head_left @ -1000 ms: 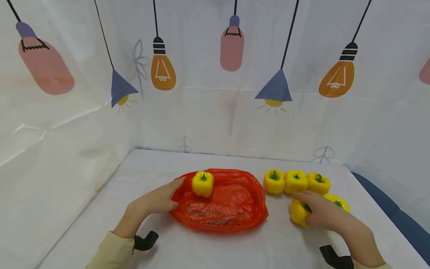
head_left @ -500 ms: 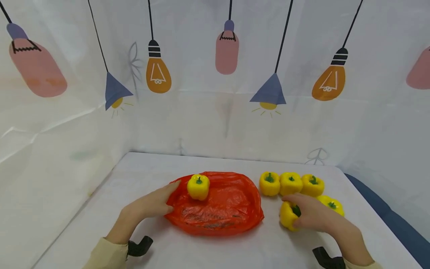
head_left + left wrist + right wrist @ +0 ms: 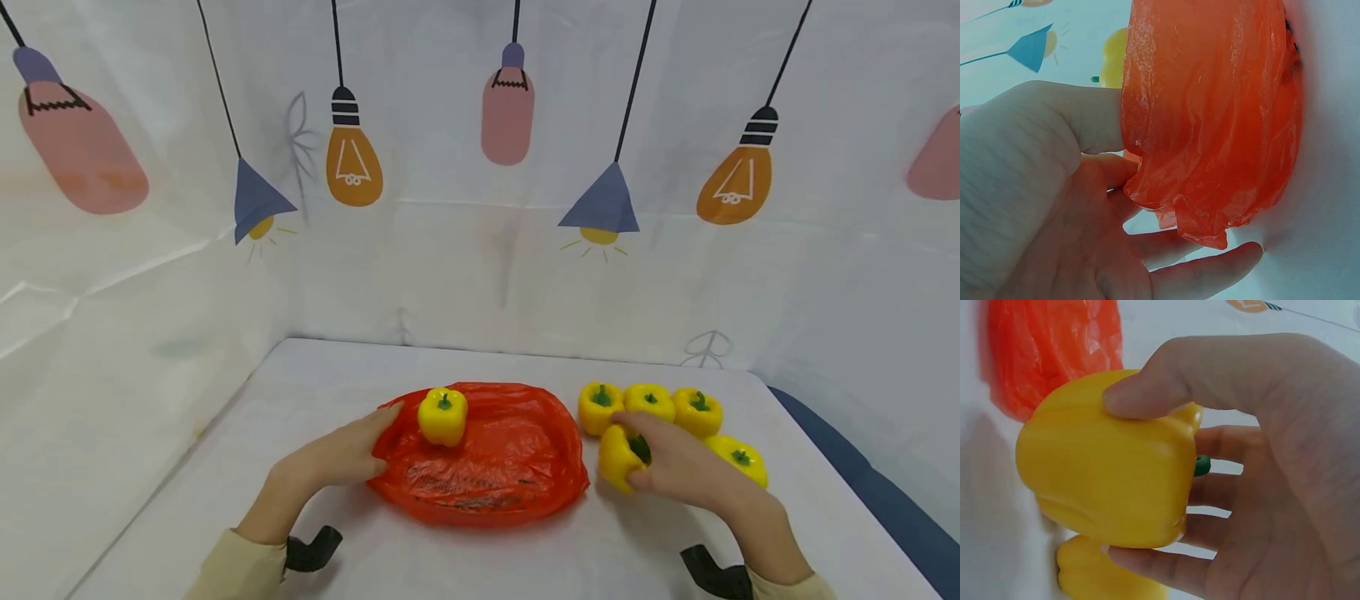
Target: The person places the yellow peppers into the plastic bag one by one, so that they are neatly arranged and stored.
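My right hand (image 3: 671,458) grips a yellow bell pepper (image 3: 1110,462), thumb on one side and fingers on the other. Its green stem points toward the palm in the right wrist view. My left hand (image 3: 341,450) holds the left edge of a red plastic bag (image 3: 495,462), which lies spread wide on the table. In the left wrist view the thumb and forefinger are at the bag's edge, their tips hidden by the plastic, and the other fingers stretch out beneath it. One more yellow bell pepper (image 3: 442,417) sits on the bag's left part, near the left fingertips.
Behind my right hand, several yellow bell peppers (image 3: 697,412) stand in a row, with another pepper (image 3: 738,460) to the right. The white table (image 3: 420,567) has a lamp-patterned sheet (image 3: 450,275) behind it. Something dark blue (image 3: 847,450) lies beyond its right edge.
My right hand has lifted the gripped pepper and carried it left, toward the bag. My left hand stays at the bag's edge. The head view has shifted slightly.
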A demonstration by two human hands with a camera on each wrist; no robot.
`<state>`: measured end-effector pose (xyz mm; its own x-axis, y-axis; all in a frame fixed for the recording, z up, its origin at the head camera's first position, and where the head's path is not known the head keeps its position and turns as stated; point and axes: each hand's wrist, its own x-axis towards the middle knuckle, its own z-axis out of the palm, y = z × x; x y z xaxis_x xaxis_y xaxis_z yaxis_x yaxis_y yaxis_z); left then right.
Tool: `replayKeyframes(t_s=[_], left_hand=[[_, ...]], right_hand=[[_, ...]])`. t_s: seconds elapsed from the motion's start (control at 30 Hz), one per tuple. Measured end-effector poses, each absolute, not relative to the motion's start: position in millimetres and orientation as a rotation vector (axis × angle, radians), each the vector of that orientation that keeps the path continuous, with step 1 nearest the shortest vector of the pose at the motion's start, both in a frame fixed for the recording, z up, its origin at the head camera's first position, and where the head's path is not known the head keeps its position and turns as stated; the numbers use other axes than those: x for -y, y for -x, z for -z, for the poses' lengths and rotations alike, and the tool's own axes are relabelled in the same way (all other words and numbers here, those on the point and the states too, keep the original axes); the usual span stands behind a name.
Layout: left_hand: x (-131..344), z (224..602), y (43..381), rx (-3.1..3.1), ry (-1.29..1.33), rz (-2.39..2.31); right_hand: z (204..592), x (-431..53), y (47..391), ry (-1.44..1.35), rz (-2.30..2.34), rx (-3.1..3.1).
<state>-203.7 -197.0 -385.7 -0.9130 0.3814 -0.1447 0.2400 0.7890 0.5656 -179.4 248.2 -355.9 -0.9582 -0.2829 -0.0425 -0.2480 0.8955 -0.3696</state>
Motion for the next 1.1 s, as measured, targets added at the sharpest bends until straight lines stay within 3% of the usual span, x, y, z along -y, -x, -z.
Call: replayKeyframes(t_s=[0.53, 1.1], left_hand=[[198, 384, 206, -2.735, -0.499, -0.808], [196, 393, 207, -2.724, -0.472, -0.813]], right_hand=[[341, -206, 185, 0.622, 0.709, -3.053], [379, -132, 226, 0.760, 0.740, -2.953]])
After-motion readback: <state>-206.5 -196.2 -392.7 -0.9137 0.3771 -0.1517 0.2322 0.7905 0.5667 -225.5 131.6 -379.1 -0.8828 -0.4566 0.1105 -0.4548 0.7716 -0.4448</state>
